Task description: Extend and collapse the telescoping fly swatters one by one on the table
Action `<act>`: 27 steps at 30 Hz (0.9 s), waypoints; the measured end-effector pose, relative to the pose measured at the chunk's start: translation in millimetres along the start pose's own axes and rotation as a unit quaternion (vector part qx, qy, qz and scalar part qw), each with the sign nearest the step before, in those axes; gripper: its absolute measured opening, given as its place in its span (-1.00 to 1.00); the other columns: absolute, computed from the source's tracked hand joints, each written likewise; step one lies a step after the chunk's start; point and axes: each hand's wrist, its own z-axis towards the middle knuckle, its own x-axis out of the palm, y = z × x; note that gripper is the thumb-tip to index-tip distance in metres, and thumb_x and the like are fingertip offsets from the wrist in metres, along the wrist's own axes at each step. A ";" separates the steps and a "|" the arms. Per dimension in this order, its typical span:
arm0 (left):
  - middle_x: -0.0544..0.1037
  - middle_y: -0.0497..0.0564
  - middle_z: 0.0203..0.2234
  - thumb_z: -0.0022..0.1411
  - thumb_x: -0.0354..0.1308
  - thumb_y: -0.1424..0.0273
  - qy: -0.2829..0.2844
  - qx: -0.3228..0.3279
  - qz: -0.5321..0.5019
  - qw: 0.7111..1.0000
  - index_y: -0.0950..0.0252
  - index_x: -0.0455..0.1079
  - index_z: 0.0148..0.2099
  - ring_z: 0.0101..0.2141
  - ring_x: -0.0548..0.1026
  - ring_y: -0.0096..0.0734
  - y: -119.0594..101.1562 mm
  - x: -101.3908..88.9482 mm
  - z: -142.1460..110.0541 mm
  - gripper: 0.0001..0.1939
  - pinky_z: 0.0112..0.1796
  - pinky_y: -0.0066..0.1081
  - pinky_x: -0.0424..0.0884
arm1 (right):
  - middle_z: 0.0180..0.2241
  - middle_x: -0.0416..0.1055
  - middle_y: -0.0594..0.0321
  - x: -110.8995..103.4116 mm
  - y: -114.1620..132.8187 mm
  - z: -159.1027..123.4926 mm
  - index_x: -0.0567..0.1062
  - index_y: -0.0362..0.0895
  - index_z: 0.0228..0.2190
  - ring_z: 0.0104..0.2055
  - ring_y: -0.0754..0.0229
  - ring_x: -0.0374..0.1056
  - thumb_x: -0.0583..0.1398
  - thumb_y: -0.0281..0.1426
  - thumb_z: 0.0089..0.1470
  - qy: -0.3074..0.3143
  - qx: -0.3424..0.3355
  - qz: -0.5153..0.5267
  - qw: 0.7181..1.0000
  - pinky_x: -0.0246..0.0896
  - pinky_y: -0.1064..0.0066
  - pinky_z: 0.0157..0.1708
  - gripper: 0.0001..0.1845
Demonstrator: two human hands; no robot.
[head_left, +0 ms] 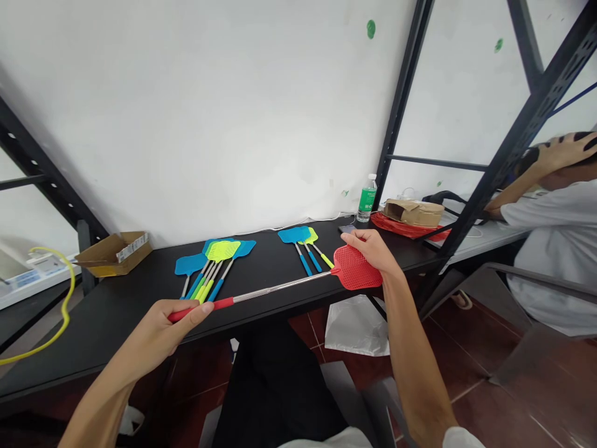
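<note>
A red fly swatter (pixel 358 269) with an extended metal shaft is held across my body, above the table's front edge. My left hand (pixel 180 323) is closed around its red handle at the left end. At the other end, my right hand (pixel 373 249) pinches the top edge of the perforated red head. Behind my left hand lies a pile of blue and yellow-green fly swatters (pixel 222 251), handles toward me. A smaller group of blue and yellow-green fly swatters (pixel 295 235) lies farther right, left of the red head.
An open cardboard box (pixel 114 261) sits at the table's left end. A water bottle (pixel 367 199) and a dark phone (pixel 347 229) are at the back right, near a brown package (pixel 415 213) on red plastic. Black shelf posts (pixel 504 143) rise at right; beyond sits a person (pixel 555 236).
</note>
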 end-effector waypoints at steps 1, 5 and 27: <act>-0.05 -0.15 -0.63 0.13 0.22 -0.05 0.015 0.002 0.008 1.000 0.24 0.17 -0.57 -0.62 -0.03 -0.54 -0.1 -0.5 -0.2 -0.47 -0.62 -0.47 -0.09 | -0.60 -0.04 0.39 0.5 -0.4 0.3 0.11 -0.09 -0.64 -0.53 0.31 -0.10 0.24 -0.02 0.13 -0.001 0.000 -0.003 1.000 -0.16 0.37 -0.49 -0.41; -0.07 -0.15 -0.62 0.20 0.12 -0.08 0.054 0.006 0.040 0.998 0.23 0.13 -0.54 -0.61 -0.06 -0.53 2.2 -3.9 -0.2 -0.46 -0.61 -0.45 -0.10 | -0.61 -0.03 0.40 2.6 -1.2 1.6 0.12 -0.10 -0.65 -0.53 0.31 -0.09 0.23 0.02 0.11 0.000 0.000 -0.012 1.000 -0.16 0.38 -0.50 -0.40; -0.09 -0.18 -0.67 0.23 0.04 -0.15 0.084 -0.023 0.035 0.996 0.21 -0.07 -0.55 -0.61 -0.12 -0.55 3.9 -1.4 2.5 -0.37 -0.58 -0.42 -0.15 | -0.60 -0.02 0.40 17.8 6.1 2.9 0.14 -0.10 -0.64 -0.52 0.32 -0.09 0.26 -0.05 0.12 0.012 -0.010 -0.007 1.000 -0.16 0.39 -0.49 -0.43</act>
